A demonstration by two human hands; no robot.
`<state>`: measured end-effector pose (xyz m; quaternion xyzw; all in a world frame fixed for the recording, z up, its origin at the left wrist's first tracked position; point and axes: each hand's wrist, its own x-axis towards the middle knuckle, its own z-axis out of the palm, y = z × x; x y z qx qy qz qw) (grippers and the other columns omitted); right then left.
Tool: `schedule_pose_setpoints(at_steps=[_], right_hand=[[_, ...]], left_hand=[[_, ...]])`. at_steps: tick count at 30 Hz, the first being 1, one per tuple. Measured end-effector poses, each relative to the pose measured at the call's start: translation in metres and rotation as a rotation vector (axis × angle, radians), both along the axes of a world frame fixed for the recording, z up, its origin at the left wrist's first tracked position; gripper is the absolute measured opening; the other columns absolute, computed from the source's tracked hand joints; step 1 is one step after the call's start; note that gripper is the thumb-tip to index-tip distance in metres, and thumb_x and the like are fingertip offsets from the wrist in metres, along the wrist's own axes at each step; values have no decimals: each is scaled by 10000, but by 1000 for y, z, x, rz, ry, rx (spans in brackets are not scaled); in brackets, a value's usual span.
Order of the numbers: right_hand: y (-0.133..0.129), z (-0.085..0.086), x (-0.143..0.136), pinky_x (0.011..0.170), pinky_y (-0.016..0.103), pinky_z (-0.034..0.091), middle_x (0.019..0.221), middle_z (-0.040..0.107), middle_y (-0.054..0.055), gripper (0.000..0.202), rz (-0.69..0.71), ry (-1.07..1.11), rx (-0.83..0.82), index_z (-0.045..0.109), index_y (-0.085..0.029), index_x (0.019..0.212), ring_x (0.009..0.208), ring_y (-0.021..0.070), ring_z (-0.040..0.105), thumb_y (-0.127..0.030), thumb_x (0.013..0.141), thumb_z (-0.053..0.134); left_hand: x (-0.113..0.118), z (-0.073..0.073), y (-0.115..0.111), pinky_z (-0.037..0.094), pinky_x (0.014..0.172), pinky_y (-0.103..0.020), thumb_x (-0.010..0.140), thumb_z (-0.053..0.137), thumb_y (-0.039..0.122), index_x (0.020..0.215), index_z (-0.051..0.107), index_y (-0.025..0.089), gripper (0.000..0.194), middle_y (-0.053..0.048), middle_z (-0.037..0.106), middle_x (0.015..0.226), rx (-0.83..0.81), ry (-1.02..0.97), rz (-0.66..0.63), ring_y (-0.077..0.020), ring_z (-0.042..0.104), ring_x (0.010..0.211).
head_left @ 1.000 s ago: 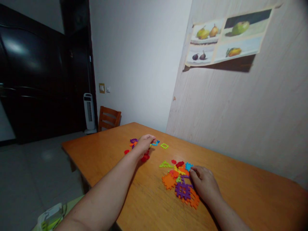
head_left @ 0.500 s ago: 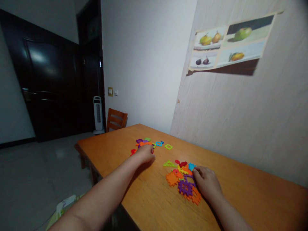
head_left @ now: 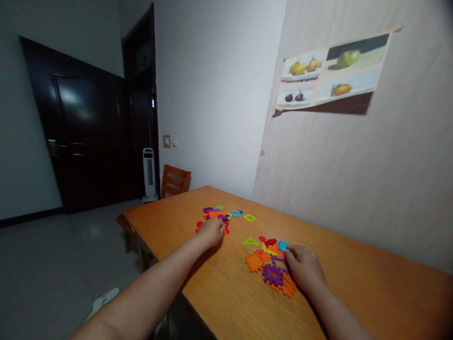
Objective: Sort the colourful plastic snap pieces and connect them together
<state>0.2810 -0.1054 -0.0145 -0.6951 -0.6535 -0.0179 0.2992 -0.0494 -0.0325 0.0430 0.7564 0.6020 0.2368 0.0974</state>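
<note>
My left hand [head_left: 211,232] is closed at the near side of the farther pile, beside red pieces [head_left: 200,225]; what its curled fingers hold, if anything, is hidden. Orange pieces [head_left: 216,215] and purple ones [head_left: 207,209] lie just beyond it. My right hand [head_left: 305,265] rests with bent fingers at the right edge of the nearer pile. Its fingertips are by a light blue piece [head_left: 283,245] and a purple frame; their grip cannot be made out. This pile also has an orange square [head_left: 255,262], a purple square [head_left: 272,274] and a green triangle [head_left: 250,241].
The piles lie on a wooden table [head_left: 226,293]. A light green frame [head_left: 249,217] and a blue one [head_left: 236,214] lie beyond my left hand. A wooden chair [head_left: 176,180] stands at the far end, near a white tower appliance [head_left: 149,172]. A wall bounds the far side.
My left hand has drawn slightly back toward me, uncovering more purple and red pieces. The view has shifted a little. My right hand has stayed at the nearer pile.
</note>
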Motion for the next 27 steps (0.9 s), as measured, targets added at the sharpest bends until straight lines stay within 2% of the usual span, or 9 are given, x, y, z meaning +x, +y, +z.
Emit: schedule_pose_setpoints(at_steps=[4,9,11,12,15,19,23,27], right_hand=[[0,1,-1,932,347,441,1042,750,86,343,8,-6,-1,759,-212,965,1017,246,641,-382,924,464],[0,1,-1,924,328,446,1023,752,81,327,10,-15,5,757,-218,960,1008,232,653,-358,922,465],[-1,2,-2,926,327,448,1018,752,85,323,12,-16,9,758,-214,956,1007,231,656,-353,919,469],[-1,2,-2,929,331,449,1015,751,87,323,12,-15,9,759,-211,954,1006,233,657,-353,917,471],[-2,2,-3,938,345,450,1029,750,89,328,3,-2,11,760,-207,961,1010,242,651,-361,917,474],[-2,1,-4,954,344,446,1067,745,94,332,-9,10,22,760,-205,987,1044,246,639,-365,919,477],[-2,-1,-4,957,341,443,1092,740,95,349,-6,-5,22,755,-191,1013,1063,246,633,-366,929,465],[-1,-1,-3,946,328,444,1086,741,93,339,-9,-9,20,755,-195,1025,1061,237,638,-360,923,477]], left_hand=[[24,3,2,388,599,-244,836,586,251,665,591,164,192,-17,585,642,-172,-396,-158,-150,545,649],[47,21,3,477,682,-225,914,483,251,1046,641,148,230,-38,681,824,-257,-643,-321,-118,627,711],[44,24,7,477,689,-221,893,485,211,1058,636,143,233,-42,681,840,-225,-697,-310,-117,626,725],[41,24,10,469,676,-219,877,490,194,1017,641,144,212,-37,674,823,-186,-646,-276,-120,615,718],[25,14,16,431,644,-230,830,519,170,833,633,162,115,-20,644,756,-60,-319,-143,-139,578,700],[5,-5,16,391,648,-264,753,635,199,675,592,179,91,-20,614,690,-30,-109,-111,-169,560,691],[-1,-17,12,397,673,-271,766,623,219,729,624,193,45,-49,654,789,22,137,-96,-197,597,767],[2,-17,7,421,715,-285,813,532,160,789,657,195,132,-95,684,925,69,222,-91,-226,626,860]])
